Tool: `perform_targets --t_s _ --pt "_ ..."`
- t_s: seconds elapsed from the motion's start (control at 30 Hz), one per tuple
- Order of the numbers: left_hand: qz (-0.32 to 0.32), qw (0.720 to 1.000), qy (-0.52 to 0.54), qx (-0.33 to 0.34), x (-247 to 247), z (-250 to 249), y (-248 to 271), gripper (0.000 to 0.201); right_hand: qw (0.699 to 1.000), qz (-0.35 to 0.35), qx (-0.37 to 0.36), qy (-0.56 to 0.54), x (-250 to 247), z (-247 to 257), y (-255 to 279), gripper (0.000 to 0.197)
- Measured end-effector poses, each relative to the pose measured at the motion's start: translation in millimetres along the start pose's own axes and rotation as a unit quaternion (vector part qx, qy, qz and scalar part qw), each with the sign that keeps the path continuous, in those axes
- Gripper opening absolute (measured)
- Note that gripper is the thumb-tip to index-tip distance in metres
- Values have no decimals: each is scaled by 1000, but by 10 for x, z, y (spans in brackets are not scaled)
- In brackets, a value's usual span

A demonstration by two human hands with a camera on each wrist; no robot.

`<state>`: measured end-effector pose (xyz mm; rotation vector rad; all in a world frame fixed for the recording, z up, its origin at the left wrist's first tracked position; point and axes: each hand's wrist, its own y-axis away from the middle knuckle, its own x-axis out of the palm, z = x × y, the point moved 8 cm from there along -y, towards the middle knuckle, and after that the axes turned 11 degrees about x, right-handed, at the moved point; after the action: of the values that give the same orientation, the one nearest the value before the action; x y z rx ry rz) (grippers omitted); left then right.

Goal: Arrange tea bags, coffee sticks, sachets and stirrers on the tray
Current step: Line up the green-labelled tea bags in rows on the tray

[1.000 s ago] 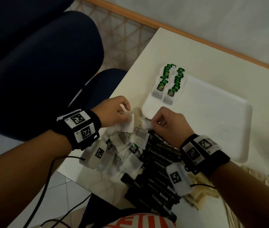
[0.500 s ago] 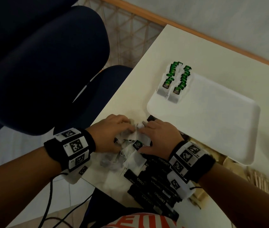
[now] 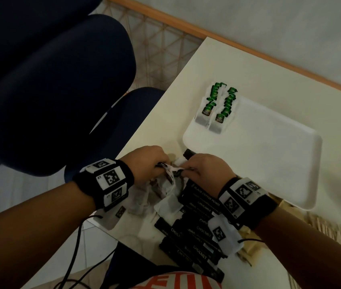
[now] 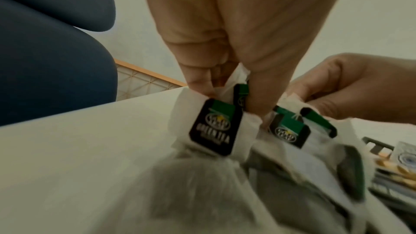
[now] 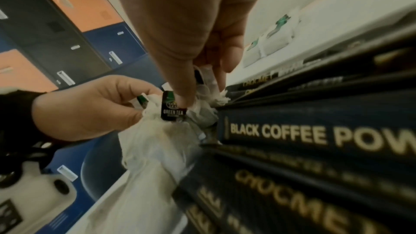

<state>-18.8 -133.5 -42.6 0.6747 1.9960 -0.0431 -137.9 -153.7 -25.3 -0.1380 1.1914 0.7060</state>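
tea bags (image 3: 166,185) loose on table (image 3: 217,71) before white tray (image 3: 269,163), tags read GREEN TEA | left hand (image 3: 144,163) pinches one bag | right hand (image 3: 205,170) pinches another by its tag | coffee sticks (image 3: 196,226): BLACK COFFEE POWDER, CHOCMET | two tea-bag rows (image 3: 217,109) on tray corner

A dark blue chair (image 3: 46,90) is sitting left of the cream table (image 3: 248,76), its seat tucking under the edge. Patterned floor (image 3: 161,51) is showing beyond, meeting a wooden skirting (image 3: 248,57). Orange and blue lockers (image 5: 67,24) are standing behind.
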Motion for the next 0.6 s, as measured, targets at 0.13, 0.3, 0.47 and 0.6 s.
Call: perform_targets --t_s 0.13,0.3,0.47,0.6 --pt "-51 996 68 -23 -172 -15 42 20 998 -23 7 -55 -178 -43 38 17" --pt "-112 969 214 -48 -309 15 100 1 991 -41 40 -120 -462 -122 75 19" --pt "-137 949 268 -94 -343 111 72 9 985 -50 69 -148 -711 -165 129 37" --pt "-169 934 301 -95 -397 128 4 17 985 -2 79 -156 -786 -136 143 39"
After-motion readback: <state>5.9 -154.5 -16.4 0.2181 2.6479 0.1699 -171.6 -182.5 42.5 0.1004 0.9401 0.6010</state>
